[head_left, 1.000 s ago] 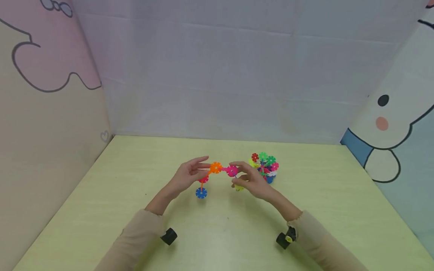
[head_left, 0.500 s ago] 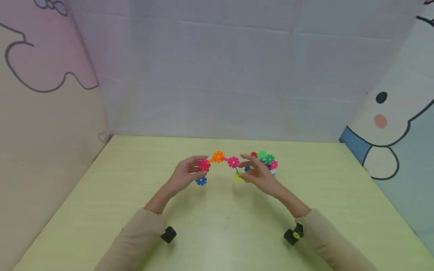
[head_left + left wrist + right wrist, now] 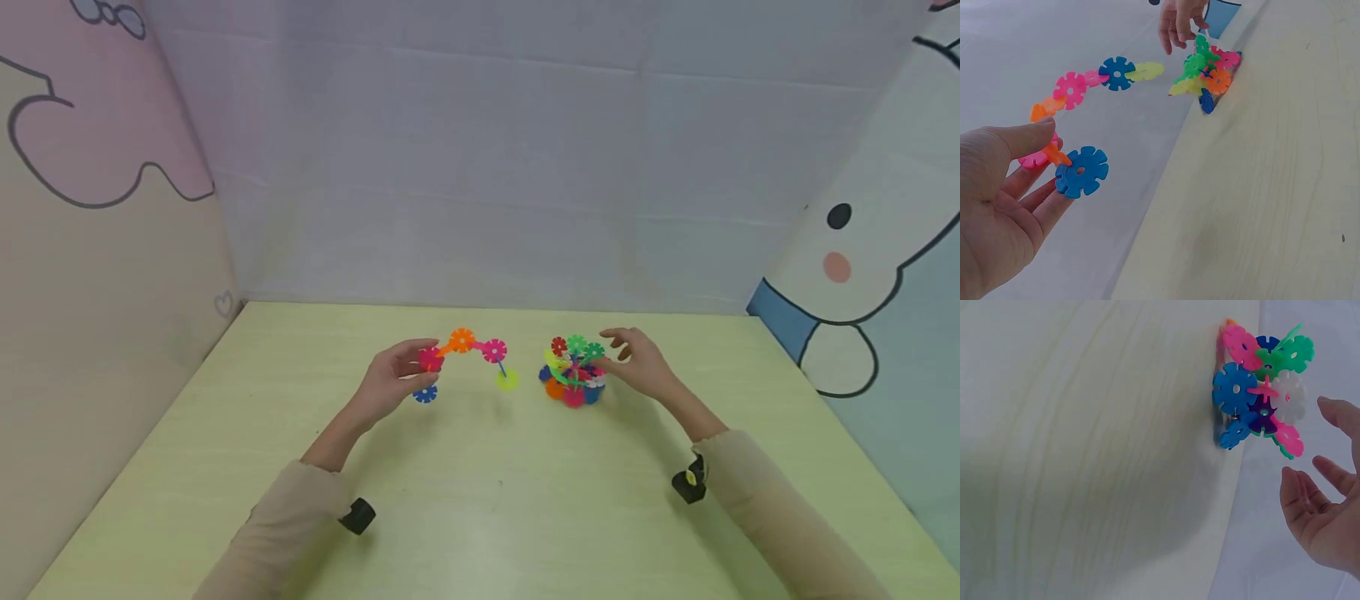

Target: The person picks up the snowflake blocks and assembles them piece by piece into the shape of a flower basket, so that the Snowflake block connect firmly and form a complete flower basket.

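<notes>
My left hand (image 3: 390,379) pinches a chain of interlocking plastic snowflake discs (image 3: 1071,90) at its pink disc, held above the table. The chain arcs up and over to the right through orange, pink, blue and yellow pieces. At its near end a blue disc (image 3: 1082,172) hangs by the fingers. On the table to the right stands a cluster of joined snowflake discs (image 3: 574,373) in green, pink, orange, blue, white and red. My right hand (image 3: 637,364) is at the right side of this cluster, fingers spread, with nothing between thumb and fingertips in the right wrist view.
The pale wooden table (image 3: 480,500) ends at a white cloth backdrop (image 3: 480,183). Cartoon-printed panels stand at the left and right sides. A black wrist camera (image 3: 357,516) is strapped below the left sleeve, and another wrist camera (image 3: 690,481) below the right.
My right hand has left the yellow end of the chain and moved right to the cluster. The left hand has lifted the chain a little, then shifted it slightly left.
</notes>
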`<state>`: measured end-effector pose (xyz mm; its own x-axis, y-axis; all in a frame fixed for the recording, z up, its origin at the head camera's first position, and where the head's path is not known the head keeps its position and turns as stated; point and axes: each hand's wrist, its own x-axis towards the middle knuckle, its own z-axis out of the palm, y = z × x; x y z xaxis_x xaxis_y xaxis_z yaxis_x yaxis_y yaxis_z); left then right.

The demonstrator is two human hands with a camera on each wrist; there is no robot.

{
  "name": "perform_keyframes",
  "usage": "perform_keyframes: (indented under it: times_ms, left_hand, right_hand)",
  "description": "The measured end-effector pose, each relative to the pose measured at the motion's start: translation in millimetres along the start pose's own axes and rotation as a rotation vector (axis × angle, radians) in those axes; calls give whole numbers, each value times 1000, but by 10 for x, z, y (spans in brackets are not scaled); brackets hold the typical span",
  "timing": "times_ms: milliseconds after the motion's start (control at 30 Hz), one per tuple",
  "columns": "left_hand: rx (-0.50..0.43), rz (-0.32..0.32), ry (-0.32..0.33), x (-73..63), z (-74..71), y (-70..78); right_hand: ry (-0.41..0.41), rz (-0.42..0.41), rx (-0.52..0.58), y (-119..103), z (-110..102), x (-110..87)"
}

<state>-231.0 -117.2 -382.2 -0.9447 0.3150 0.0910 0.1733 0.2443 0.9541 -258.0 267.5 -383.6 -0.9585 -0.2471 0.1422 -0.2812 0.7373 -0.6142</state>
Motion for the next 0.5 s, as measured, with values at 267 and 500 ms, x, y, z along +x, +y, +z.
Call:
perform_keyframes:
  times_ms: [267, 500]
  left_hand:
    - [-8, -8, 16, -40, -66, -28]
    - [5, -22, 46, -60, -145, -14]
  right_hand:
    - [-172, 206, 320, 34, 122, -22]
    - [-202, 212, 462, -23, 167, 6]
